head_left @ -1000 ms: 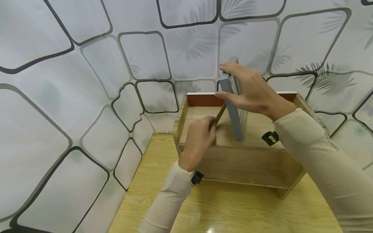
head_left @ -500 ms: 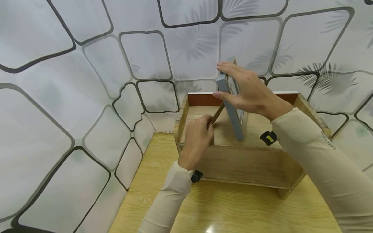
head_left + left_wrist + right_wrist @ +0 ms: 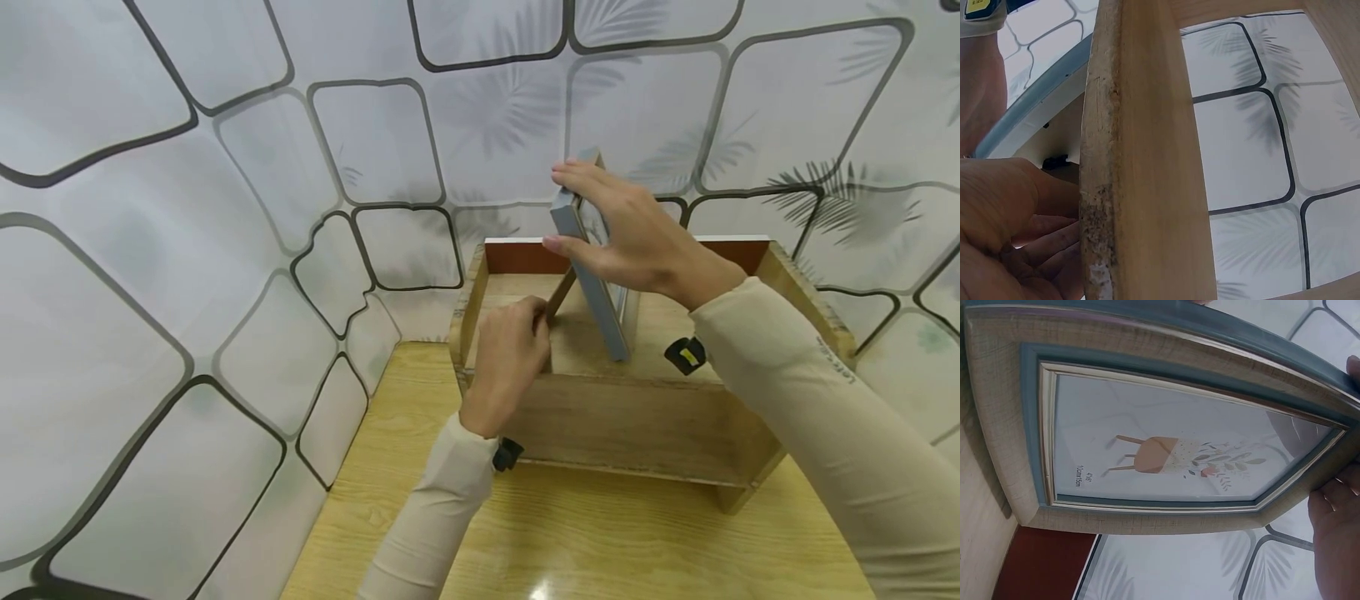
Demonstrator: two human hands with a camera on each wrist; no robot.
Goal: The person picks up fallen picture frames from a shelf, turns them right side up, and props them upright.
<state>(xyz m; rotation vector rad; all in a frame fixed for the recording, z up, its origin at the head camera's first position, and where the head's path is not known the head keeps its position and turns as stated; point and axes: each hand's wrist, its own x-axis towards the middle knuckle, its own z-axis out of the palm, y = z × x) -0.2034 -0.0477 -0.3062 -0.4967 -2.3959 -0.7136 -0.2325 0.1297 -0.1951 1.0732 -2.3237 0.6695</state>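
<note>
A picture frame (image 3: 597, 304) with a blue-grey edge stands on the upper board of a small wooden shelf (image 3: 622, 421), its top leaning left. My right hand (image 3: 637, 237) grips its upper part, thumb on the near edge and fingers over the top. Behind the frame, my left hand (image 3: 506, 354) pinches the brown stand leg (image 3: 561, 293), which slants out from the back. The right wrist view shows the frame's beige border (image 3: 997, 412) round a print of a plant pot. In the left wrist view, the shelf's side panel (image 3: 1147, 150) partly hides my left fingers (image 3: 1054, 250).
The shelf rests on a yellow wood-grain table (image 3: 600, 542), close to the patterned wall covering (image 3: 495, 125). Its raised side panels flank the frame, and a reddish-brown strip (image 3: 525, 257) with a white top edge runs along the back.
The frame's top has tilted a little further left, and my right hand has shifted left with it. My left hand has barely moved and keeps hold of the stand leg.
</note>
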